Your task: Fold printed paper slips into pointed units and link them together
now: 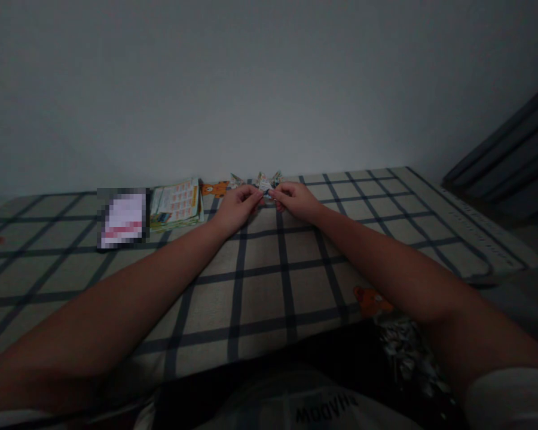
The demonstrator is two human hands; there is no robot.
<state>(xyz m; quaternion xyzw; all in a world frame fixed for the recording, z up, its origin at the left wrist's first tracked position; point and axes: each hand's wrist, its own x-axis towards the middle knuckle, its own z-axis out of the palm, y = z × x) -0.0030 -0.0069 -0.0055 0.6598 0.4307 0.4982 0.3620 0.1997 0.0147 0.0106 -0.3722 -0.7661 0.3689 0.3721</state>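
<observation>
Between my two hands is a small piece of folded printed paper [266, 186], pinched at its lower edge by the fingertips of both. My left hand [238, 208] grips it from the left, thumb and forefinger pressed together. From the right, my right hand [298, 200] pinches the same paper, with the other fingers curled under. Just beyond the hands, pointed bits of folded paper [235, 180] stick up near the wall. The fingers partly cover the held paper, so its full shape is hidden.
A checked cloth with bears [260, 286] covers the surface up to a plain wall [269, 83]. On the left lie a stack of printed sheets [176, 203] and a blurred-out flat object [124, 218]. Crumpled-looking patterned pieces [407, 352] are near my lap at right.
</observation>
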